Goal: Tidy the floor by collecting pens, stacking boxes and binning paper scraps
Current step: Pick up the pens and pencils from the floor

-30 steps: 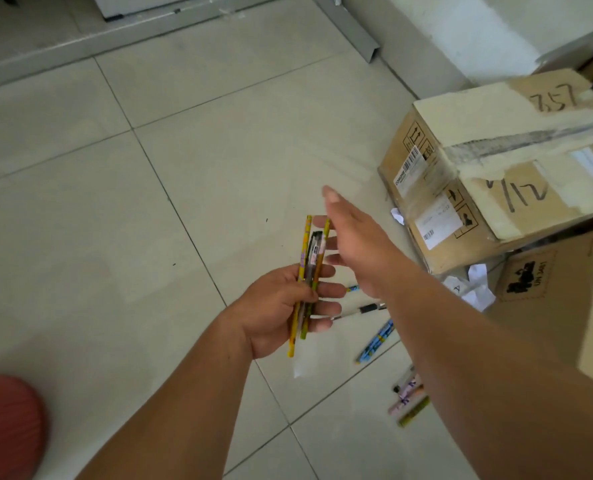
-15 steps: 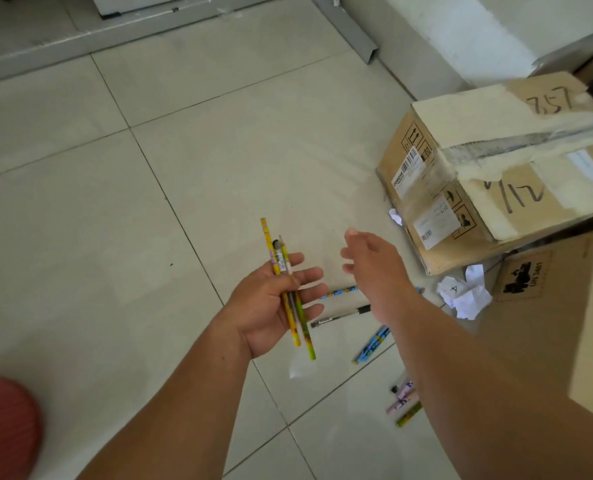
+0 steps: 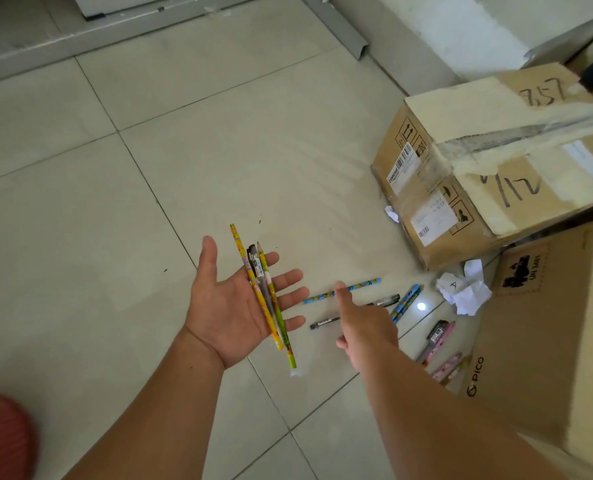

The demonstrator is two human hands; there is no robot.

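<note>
pens (image 3: 265, 296) are being cradled on the flat, spread left hand (image 3: 232, 311); the right hand (image 3: 364, 327), forefinger extended and empty, is being aimed at the blue pen (image 3: 343, 291) beside it; a mid-barrel pinch is advised.

Right of the right grip (image 3: 364, 327), the PICO box (image 3: 548, 341) runs off frame and hides the pink pens' (image 3: 449, 367) ends; label print is unreadable.

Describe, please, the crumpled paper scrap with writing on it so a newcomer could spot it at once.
Start at the taped cardboard box marked 7.57. Just below its near corner, against the PICO box, lies a big white crumpled paper ball. It is much bigger than the small scrap by the taped box's labelled side, and it alone shows a handwritten mark.
</note>
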